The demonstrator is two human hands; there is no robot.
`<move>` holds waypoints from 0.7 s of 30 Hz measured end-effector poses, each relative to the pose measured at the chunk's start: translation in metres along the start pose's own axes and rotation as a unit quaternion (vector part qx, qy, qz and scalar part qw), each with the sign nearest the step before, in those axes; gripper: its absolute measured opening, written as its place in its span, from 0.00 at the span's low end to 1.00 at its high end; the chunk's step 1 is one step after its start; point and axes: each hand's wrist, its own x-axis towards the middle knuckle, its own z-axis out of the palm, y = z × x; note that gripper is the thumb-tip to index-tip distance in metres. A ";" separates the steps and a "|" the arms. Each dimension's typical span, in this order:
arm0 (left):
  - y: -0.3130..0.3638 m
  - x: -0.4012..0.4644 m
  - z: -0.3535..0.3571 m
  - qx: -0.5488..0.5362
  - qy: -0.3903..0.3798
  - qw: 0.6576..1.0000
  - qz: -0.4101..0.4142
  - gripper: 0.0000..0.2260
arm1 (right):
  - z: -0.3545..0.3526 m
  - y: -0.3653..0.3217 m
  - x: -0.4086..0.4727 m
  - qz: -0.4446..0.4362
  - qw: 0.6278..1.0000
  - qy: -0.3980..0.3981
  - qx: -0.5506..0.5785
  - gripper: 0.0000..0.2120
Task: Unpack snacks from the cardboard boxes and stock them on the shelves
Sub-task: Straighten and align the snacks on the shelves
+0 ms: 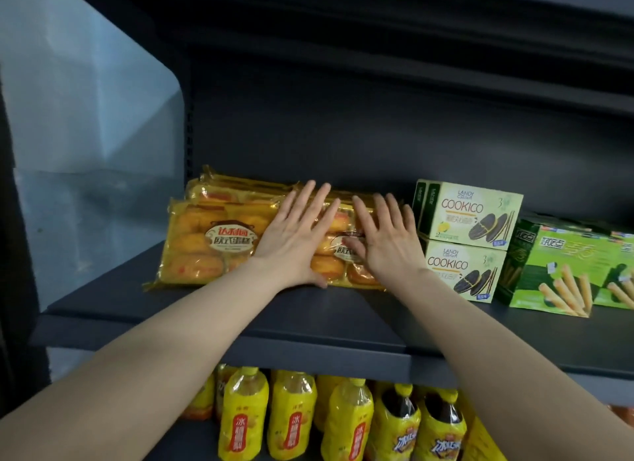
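On the shelf [308, 320], my left hand [295, 241] and right hand [384, 241] pressed flat, fingers straight, on the cake pack [338, 251]; COOKICO boxes [470, 213] stood just beside.

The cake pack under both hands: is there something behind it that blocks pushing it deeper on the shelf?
Yes. More yellow cake packs lie behind the cake pack that the left hand and right hand press flat, so little room remains.

Both bare forearms reach forward and up, converging. The left hand [291, 241] lies flat, fingers straight and spread, palm down on the yellow plastic cake packet [329, 254]. The right hand [386, 241] rests just beside it on that packet, fingers straight, thumb tucked inward.
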 end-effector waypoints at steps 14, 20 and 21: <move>-0.099 -0.101 -0.008 -0.041 -0.125 0.990 -0.056 0.47 | -0.034 -0.072 -0.025 -0.011 0.998 -0.065 -0.011 0.55; -0.117 -0.079 0.005 -0.046 -0.111 0.991 -0.058 0.59 | -0.023 -0.065 -0.016 -0.007 0.996 -0.087 -0.021 0.60; -0.122 -0.075 0.009 -0.044 -0.101 0.992 -0.058 0.61 | -0.021 -0.064 -0.013 -0.011 0.996 -0.085 -0.024 0.61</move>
